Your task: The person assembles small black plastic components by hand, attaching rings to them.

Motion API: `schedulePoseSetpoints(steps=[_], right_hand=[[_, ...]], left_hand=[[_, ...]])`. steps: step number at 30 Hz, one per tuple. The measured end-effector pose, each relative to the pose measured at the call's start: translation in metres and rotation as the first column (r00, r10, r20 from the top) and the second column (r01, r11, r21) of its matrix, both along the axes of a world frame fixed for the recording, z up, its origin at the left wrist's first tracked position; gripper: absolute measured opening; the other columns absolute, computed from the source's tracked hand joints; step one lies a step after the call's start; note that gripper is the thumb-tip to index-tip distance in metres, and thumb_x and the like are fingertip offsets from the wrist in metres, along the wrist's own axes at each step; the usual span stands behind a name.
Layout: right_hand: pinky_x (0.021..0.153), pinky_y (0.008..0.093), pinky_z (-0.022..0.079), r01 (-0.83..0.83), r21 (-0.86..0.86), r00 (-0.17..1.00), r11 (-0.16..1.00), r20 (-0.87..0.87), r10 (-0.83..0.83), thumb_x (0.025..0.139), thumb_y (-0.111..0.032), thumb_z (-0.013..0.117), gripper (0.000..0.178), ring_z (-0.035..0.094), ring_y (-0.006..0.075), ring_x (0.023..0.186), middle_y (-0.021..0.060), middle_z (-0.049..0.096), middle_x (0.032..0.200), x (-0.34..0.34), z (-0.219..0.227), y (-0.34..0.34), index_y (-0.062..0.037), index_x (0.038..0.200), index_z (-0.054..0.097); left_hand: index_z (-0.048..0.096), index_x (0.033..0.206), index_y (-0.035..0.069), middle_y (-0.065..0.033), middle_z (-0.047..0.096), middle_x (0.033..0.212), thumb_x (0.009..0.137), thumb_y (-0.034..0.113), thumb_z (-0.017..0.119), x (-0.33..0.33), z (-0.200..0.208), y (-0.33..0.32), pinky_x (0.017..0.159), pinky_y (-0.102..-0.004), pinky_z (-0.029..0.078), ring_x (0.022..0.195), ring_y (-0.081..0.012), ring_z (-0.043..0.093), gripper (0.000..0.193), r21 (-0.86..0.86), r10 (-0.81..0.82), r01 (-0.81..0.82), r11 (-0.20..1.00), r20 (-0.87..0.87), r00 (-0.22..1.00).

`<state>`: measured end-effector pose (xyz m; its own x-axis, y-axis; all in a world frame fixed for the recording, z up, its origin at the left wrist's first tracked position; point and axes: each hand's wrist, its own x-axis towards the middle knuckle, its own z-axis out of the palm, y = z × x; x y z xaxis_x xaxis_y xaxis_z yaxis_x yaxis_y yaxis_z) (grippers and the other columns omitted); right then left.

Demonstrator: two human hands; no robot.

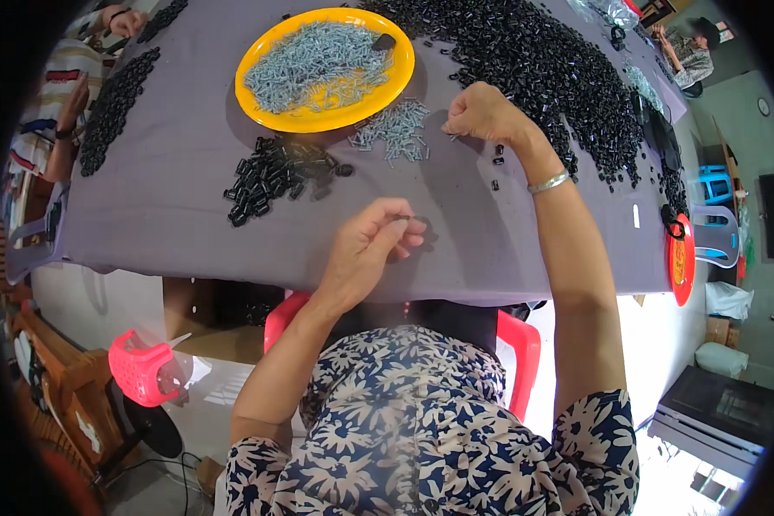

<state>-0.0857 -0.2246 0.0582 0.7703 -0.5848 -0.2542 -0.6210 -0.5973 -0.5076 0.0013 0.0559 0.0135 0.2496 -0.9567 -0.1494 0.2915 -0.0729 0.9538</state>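
Observation:
Over the near middle of the table, my left hand is closed, with thumb and fingertips pinching what looks like a small black piece, mostly hidden. Farther right, my right hand is closed in a pinch just above the cloth; whatever lies in its fingertips is too small to make out. Left of it spreads a small heap of silvery screw-like pins. A yellow plate behind holds many more of these pins and a flat black piece. A pile of short black tubular pieces lies in front of the plate.
A broad heap of black pieces covers the far right of the grey tablecloth. Another black pile lies at the left, beside a person's arm. A red plate hangs at the right edge. Another person sits far right.

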Motion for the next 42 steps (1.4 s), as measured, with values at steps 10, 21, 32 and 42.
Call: schedulePoseSetpoints(steps=[10,21,32,42], right_hand=[[0.056,0.0196,0.044,0.050,0.455,0.779,0.889,0.540,-0.320,0.087,-0.008,0.063,0.009,0.053,0.0038,0.062,0.0008,0.067,0.076,-0.038,-0.003,0.114,-0.0010,0.089,0.068],[0.058,0.0194,0.042,-0.094,0.422,0.549,0.902,0.777,-0.307,0.088,0.008,0.062,0.010,0.053,0.0042,0.069,-0.0006,0.061,0.087,-0.041,-0.022,0.159,-0.0013,0.091,0.067],[0.061,0.0209,0.047,-0.065,0.298,0.590,0.952,0.781,-0.204,0.087,0.008,0.063,0.010,0.058,0.0068,0.072,0.0017,0.061,0.086,-0.039,-0.016,0.163,-0.0005,0.091,0.066],[0.056,0.0268,0.053,-0.151,-0.225,0.779,0.963,0.572,0.256,0.085,0.009,0.062,0.012,0.066,0.0139,0.067,0.0054,0.060,0.080,-0.042,0.011,0.154,-0.0002,0.091,0.065]], left_hand=[[0.058,0.118,0.005,-0.0148,0.070,0.112,0.105,0.019,0.049,0.008,0.001,-0.009,0.083,-0.0307,0.053,0.100,-0.0185,0.067,0.021,-0.057,0.053,-0.071,0.996,-0.272,0.961],[0.068,0.113,0.002,-0.0055,0.069,0.098,0.096,0.009,0.066,0.010,-0.011,-0.006,0.075,-0.0270,0.049,0.087,-0.0127,0.062,0.019,-0.108,0.070,-0.110,0.988,-0.322,0.944],[0.068,0.116,0.001,-0.0090,0.071,0.099,0.093,0.004,0.068,0.007,-0.003,-0.005,0.073,-0.0283,0.052,0.084,-0.0152,0.067,0.023,-0.037,0.105,-0.125,0.991,-0.341,0.934],[0.070,0.111,-0.002,-0.0084,0.072,0.095,0.092,0.001,0.067,0.006,-0.004,-0.007,0.070,-0.0250,0.053,0.083,-0.0138,0.069,0.020,-0.075,0.080,-0.093,0.993,-0.165,0.983]])
